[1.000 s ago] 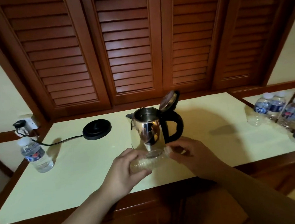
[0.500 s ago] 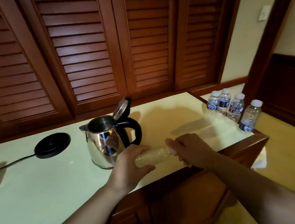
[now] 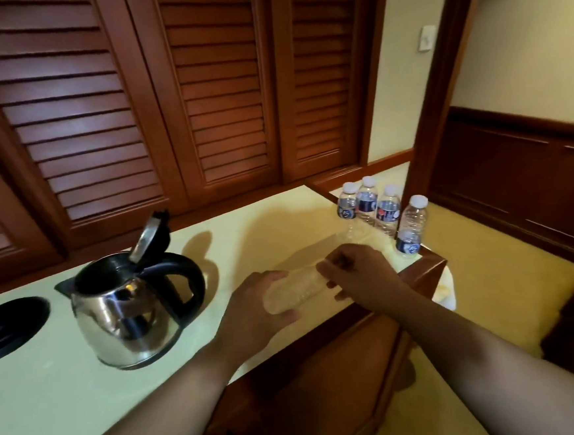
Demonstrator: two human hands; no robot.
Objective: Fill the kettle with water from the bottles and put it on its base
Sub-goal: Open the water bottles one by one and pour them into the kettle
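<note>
The clear bottle (image 3: 293,290) lies sideways in the air just above the counter (image 3: 52,400), held at both ends: the left hand (image 3: 255,314) is wrapped around its base and the right hand (image 3: 358,273) is closed over its neck end. Left of it the steel kettle (image 3: 128,308) stands on the counter with its lid (image 3: 149,236) tipped up, beside the black base (image 3: 9,328) but not on it. Four capped bottles (image 3: 379,211) stand together at the far right corner.

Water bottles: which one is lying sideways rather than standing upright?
The label-less bottle held between both hands; the four labelled bottles stand upright at the counter's corner.
</note>
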